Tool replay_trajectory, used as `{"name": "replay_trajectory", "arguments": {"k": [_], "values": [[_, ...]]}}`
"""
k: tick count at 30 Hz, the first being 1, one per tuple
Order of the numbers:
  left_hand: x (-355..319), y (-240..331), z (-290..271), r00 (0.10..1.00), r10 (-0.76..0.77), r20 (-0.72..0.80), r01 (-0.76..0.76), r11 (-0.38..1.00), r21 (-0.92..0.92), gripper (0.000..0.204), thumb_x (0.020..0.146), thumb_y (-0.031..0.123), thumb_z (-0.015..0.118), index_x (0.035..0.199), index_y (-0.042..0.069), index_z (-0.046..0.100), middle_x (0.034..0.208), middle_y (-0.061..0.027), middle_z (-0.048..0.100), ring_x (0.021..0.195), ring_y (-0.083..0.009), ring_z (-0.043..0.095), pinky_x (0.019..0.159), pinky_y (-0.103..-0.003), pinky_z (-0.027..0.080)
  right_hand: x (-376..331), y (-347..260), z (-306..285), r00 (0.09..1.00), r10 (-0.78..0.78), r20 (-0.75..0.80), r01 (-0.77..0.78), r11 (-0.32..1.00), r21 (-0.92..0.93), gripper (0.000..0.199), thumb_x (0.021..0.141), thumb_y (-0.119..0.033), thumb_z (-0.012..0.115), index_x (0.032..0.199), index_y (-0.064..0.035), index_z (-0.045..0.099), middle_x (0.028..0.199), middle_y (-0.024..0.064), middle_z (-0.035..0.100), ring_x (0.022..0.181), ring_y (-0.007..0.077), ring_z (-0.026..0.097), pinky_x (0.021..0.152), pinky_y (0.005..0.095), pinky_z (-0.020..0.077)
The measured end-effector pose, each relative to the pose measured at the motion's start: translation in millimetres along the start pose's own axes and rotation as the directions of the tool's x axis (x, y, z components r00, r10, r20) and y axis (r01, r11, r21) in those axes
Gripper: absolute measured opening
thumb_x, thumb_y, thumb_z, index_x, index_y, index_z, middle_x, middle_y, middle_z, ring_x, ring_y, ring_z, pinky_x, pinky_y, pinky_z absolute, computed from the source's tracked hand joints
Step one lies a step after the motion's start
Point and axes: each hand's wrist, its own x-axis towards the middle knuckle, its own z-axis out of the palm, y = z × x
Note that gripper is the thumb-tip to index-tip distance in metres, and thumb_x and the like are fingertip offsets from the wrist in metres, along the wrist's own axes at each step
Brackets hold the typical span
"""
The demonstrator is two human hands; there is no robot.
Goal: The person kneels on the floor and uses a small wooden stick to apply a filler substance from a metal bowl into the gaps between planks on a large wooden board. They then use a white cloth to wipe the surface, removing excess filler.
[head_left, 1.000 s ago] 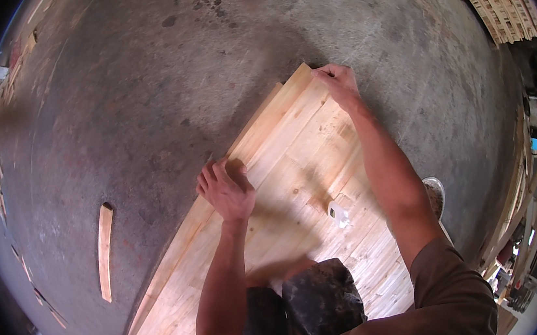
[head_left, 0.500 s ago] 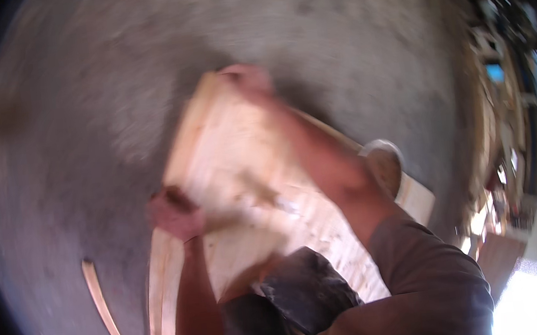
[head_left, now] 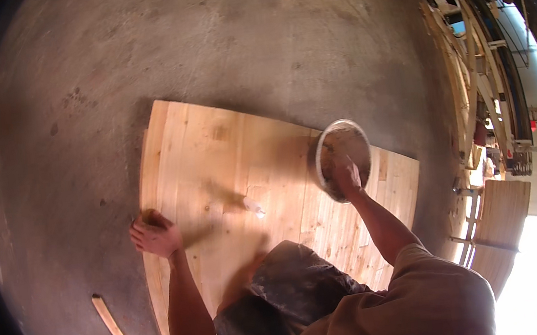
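Note:
A large pale wooden panel (head_left: 216,166), made of joined strips, lies in front of me. My left hand (head_left: 156,235) is over its left edge, fingers curled, with a dark brownish patch by the thumb; what it holds is unclear. My right hand (head_left: 348,177) reaches inside a round bucket (head_left: 321,155) with a pale rim and brownish contents. Its fingers are blurred against those contents. The bucket stands by the panel's far right edge. Between my hands, a small whitish, translucent object (head_left: 254,207) sits on the panel.
A thin wooden strip (head_left: 121,333) lies on the grey concrete floor (head_left: 66,175) at the left. Stacked timber and racks (head_left: 474,74) line the right side. Wooden boards (head_left: 502,228) stand near a bright opening at the lower right.
My right hand has left the panel's far corner and moved right and nearer, into the bucket. My left hand remains near the left edge. The view has shifted, showing the bucket more fully.

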Motion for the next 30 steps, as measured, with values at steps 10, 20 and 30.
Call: {"name": "replay_trajectory", "arguments": {"k": [10,20,30], "values": [[4,12,-12,0.999,-0.018,0.04,0.015,0.998,0.059,0.046,0.099,0.04,0.068,0.124,0.002,0.063,0.123,-0.0197,0.063,0.118,-0.0414,0.059,0.099,-0.054,0.043,12,-2,-23,0.971,-0.092,-0.221,0.109,0.992,0.069,0.018,0.096,-0.004,0.077,0.109,-0.0101,0.088,0.111,0.0146,0.085,0.097,0.0349,0.081,0.087,0.0456,0.0648],[10,20,-24,0.997,-0.055,0.056,0.062,0.989,-0.137,0.034,0.101,0.029,0.069,0.124,0.005,0.063,0.121,-0.0192,0.063,0.116,-0.0431,0.059,0.103,-0.057,0.042,74,-386,53,0.478,-0.878,0.031,0.684,0.394,0.614,0.035,0.1,-0.006,0.072,0.134,-0.0056,0.078,0.152,0.0137,0.072,0.139,0.0315,0.069,0.115,0.0413,0.0569],[13,21,-30,0.997,-0.054,0.051,0.062,0.981,-0.184,0.034,0.1,0.025,0.07,0.125,0.003,0.063,0.121,-0.0203,0.064,0.117,-0.0436,0.061,0.104,-0.057,0.042,127,-411,25,0.543,-0.74,0.396,0.623,0.671,0.401,0.088,0.115,-0.061,0.052,0.18,-0.0062,0.027,0.188,0.0217,0.019,0.175,0.0383,0.013,0.144,0.0511,0.0156]]}}
